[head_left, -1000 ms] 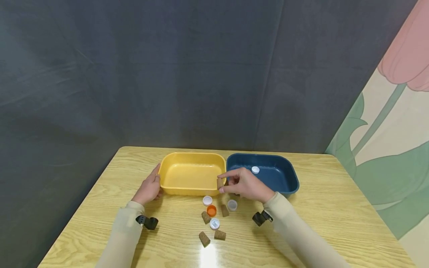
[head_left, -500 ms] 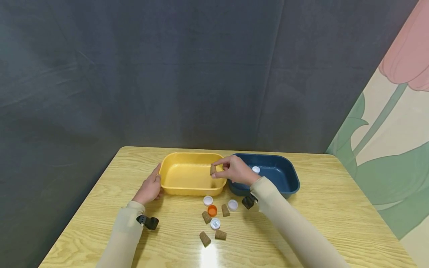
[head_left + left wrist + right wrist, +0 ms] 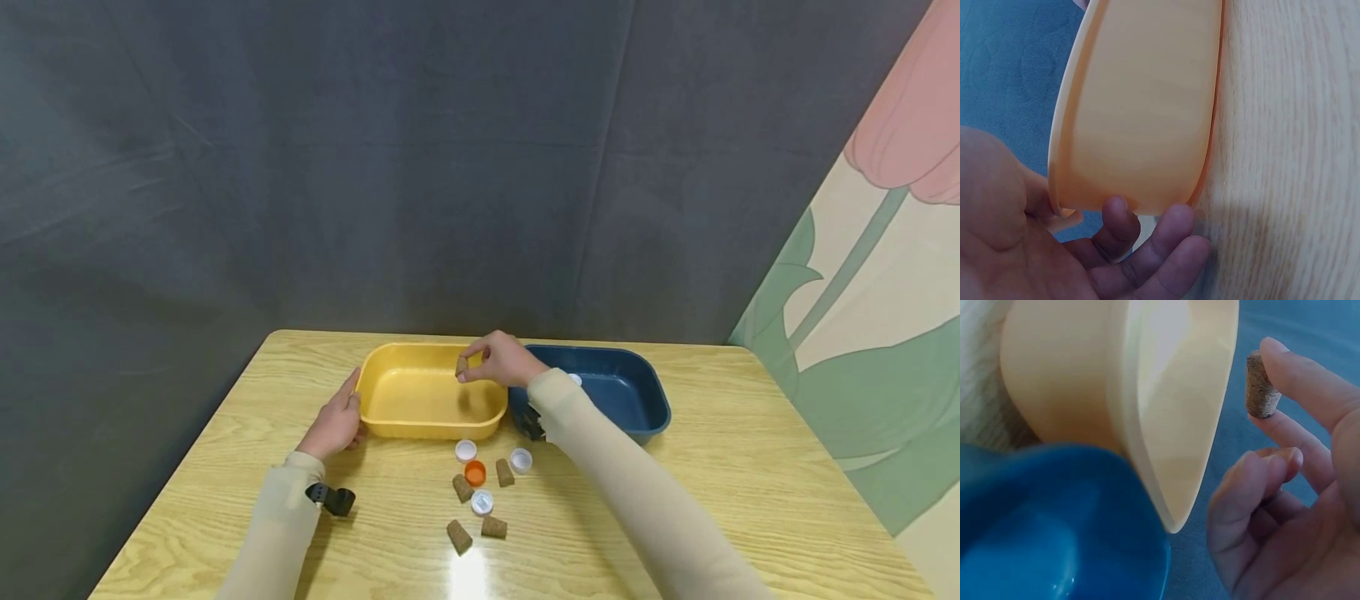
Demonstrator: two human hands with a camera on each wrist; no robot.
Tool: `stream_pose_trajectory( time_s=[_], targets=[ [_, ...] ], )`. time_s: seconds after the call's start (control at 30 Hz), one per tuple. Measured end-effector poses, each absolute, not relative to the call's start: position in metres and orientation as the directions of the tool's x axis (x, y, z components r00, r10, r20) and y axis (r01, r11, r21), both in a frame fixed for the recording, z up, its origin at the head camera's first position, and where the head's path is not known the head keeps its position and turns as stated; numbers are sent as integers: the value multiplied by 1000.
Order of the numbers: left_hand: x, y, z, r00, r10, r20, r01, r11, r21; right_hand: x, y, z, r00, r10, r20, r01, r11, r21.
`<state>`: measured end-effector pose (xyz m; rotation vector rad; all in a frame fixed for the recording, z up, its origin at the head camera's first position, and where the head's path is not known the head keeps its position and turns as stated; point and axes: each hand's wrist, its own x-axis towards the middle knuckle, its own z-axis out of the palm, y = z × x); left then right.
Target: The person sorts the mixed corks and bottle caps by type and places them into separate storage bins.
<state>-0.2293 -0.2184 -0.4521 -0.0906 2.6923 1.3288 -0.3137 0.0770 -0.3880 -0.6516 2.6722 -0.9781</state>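
Between the thumb and index finger of my right hand (image 3: 504,361) is a tapered cork stopper (image 3: 1262,385). The stopper hangs above the right part of a yellow plastic tub (image 3: 420,430), and the other fingers curl loosely below it in the right wrist view. My left hand (image 3: 334,421) grips the left end of that tub; in the left wrist view the thumb is at the rim and the fingertips meet the outer wall (image 3: 1147,112). A dark blue tub (image 3: 621,408) stands against the yellow one's right side, partly behind my right forearm, with a white cap (image 3: 575,379) inside.
In front of the tubs lie several more cork stoppers (image 3: 459,537), white bottle caps (image 3: 482,502) and an orange cap (image 3: 475,473) on the wooden table (image 3: 750,467). A dark curtain (image 3: 450,208) hangs behind the table.
My right hand has carried the cork stopper up and leftward, from the yellow tub's front right corner to over its inside. The left hand has stayed at the tub's left end.
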Motion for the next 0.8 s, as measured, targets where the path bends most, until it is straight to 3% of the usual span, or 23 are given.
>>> stream_pose_trajectory(
  time_s=[0.27,0.8],
  targets=[
    [-229,-219,-451,-987,8,-158,-121,605,787,-327,64,-394,-895,-404,-189,-196,737,-647],
    [-228,-216,-445,-988,6,-153,-117,611,783,-327,57,-398,-893,-404,-200,-210,766,-608]
  ],
)
